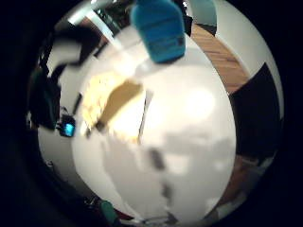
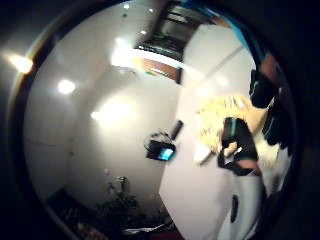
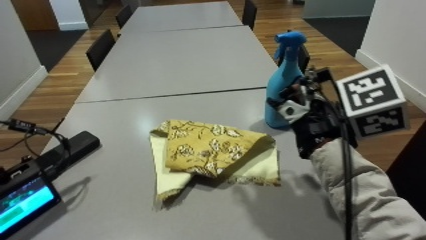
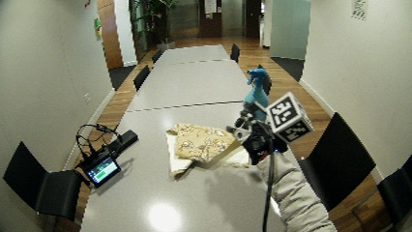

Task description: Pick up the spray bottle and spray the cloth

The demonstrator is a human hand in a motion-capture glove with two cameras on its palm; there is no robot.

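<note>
A blue spray bottle (image 3: pixel 283 85) stands upright on the grey table (image 3: pixel 173 65), just right of a yellow patterned cloth (image 3: pixel 213 147) that lies folded over a pale layer. My gloved right hand (image 3: pixel 316 127) hovers beside the bottle's lower body on its near right side. Its fingers reach toward the bottle but are not curled round it. In the little finger side palm view the bottle (image 1: pixel 158 28) shows a short way off, with the cloth (image 1: pixel 116 106) on the table beyond. The thumb side palm view shows spread strapped fingers (image 2: pixel 240 145) over the cloth (image 2: pixel 220 117).
A small screen device (image 3: pixel 23 200) with cables and a black box (image 3: pixel 70 147) sit at the table's near left edge. Black chairs (image 3: pixel 100 47) line the left side, and another chair (image 4: pixel 334 159) stands to my right. The table's right edge runs just past the bottle.
</note>
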